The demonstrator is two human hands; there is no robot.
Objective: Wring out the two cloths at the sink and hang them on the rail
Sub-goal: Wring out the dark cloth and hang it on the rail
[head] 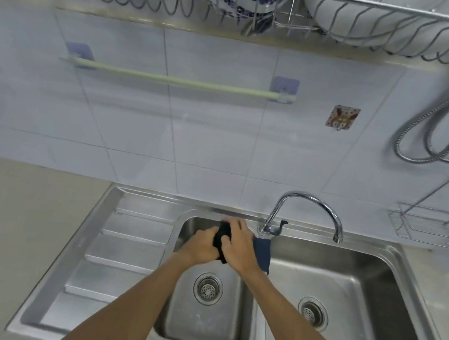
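Note:
Over the left basin of the steel sink [139, 244], both hands grip a dark, almost black cloth [222, 236] bunched into a twisted roll. My left hand [200, 245] holds its lower part and my right hand [237, 244] wraps its upper part. A second, dark blue cloth [263, 253] hangs over the divider between the two basins, just right of my right hand. The pale green rail [172, 79] is fixed to the tiled wall above the sink, with nothing on it.
A chrome tap [310, 202] arches over the right basin, not running. Each basin has a drain strainer [207, 289]. A wire dish rack [253, 5] with plates hangs overhead. A metal hose [440, 124] and a wire shelf [435, 226] are at right. A beige counter [10, 227] lies left.

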